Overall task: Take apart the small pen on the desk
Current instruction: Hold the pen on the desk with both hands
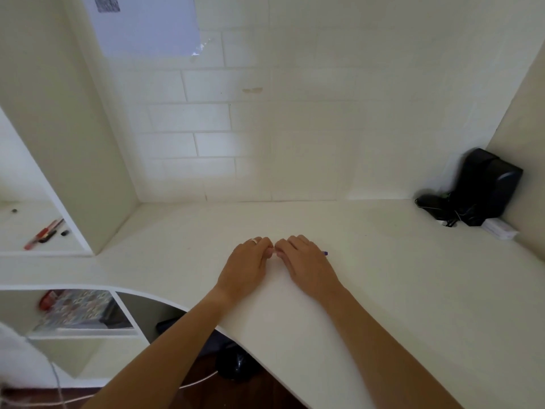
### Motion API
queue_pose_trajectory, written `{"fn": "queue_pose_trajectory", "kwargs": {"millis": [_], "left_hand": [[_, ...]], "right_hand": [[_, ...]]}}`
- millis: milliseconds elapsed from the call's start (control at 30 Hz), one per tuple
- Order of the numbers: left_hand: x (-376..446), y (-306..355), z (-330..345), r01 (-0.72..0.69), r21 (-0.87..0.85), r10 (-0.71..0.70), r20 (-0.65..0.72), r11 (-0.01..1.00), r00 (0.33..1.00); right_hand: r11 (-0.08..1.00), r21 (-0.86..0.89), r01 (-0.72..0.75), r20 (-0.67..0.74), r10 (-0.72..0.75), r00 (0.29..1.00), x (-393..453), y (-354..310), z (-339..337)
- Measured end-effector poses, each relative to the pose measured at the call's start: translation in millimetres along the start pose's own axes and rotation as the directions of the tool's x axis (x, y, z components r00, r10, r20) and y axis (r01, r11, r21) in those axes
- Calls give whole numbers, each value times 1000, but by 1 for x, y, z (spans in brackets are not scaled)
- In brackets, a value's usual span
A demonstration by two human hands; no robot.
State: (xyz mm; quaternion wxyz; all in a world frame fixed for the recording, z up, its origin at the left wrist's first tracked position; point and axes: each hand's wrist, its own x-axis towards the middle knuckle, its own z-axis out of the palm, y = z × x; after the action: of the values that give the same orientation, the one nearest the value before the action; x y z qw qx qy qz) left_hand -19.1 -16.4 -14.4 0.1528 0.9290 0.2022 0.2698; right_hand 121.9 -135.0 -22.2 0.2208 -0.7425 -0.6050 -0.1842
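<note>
Gripping the small pen (325, 253), both hands (246, 268) meet above the desk (398, 276).

Your left hand (246, 267) and right hand (306, 265) on the white desk (398, 276), fingertips meeting, pinching the small pen (325, 253), purple tip past your right hand

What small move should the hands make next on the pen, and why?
Probably pull the two hands apart along the pen's length, perhaps with a slight twist. The left hand and right hand meet fingertip to fingertip over the desk, both closed on the pen, whose purple end pokes out past the right hand. No separated parts are visible yet.
</note>
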Motion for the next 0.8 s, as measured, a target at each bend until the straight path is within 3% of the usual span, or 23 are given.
{"fn": "queue_pose_trajectory", "kwargs": {"millis": [333, 433, 500, 600, 700, 800], "left_hand": [[-2, 2, 1, -70, 54, 72, -39, 996, 997], [-2, -6, -3, 102, -11, -103, -141, 995, 985], [-2, -12, -7, 216, -136, -245, -248, 967, 937], [0, -12, -10, 303, -286, -386, -304, 909, 871], [7, -18, -13, 343, -317, -433, -280, 884, 857], [21, -29, -24, 319, -183, -356, -236, 930, 904]], "right_hand": [[990, -130, -55, -66, 47, 997, -3, -5, -6], [976, -157, -149, -97, 135, 986, -4, -4, -12], [970, -164, -178, -99, 164, 982, -4, -3, -12], [978, -126, -166, -125, 150, 981, -3, -2, -8], [982, -71, -175, -127, 165, 978, -3, 1, -4], [981, -59, -185, -135, 176, 975, -3, 2, -1]]}}
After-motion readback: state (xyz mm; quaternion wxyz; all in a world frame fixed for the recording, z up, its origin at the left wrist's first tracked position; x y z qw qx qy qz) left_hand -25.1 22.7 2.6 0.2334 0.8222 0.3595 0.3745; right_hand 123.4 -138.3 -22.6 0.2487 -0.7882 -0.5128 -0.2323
